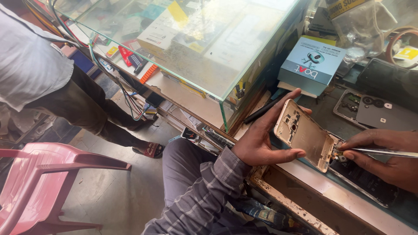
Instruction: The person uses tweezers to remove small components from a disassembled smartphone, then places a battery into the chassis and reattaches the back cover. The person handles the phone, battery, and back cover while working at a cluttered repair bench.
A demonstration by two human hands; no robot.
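Observation:
My left hand (261, 139) holds a gold phone back housing (305, 135) tilted up on its edge, thumb under it and fingers behind. Beneath the housing lies the opened phone body (368, 180), dark, flat on the worktop. My right hand (387, 159) grips a thin metal tool (383, 152) like tweezers. Its tip touches a small part at the top of the phone body, right beside the housing's lower corner.
A dark phone back panel (381, 112) lies farther back, with a blue-grey box (311, 65) beyond it. A glass display case (196, 39) stands to the left. Another person's leg (100, 113) and a pink plastic chair (39, 182) are on the floor side.

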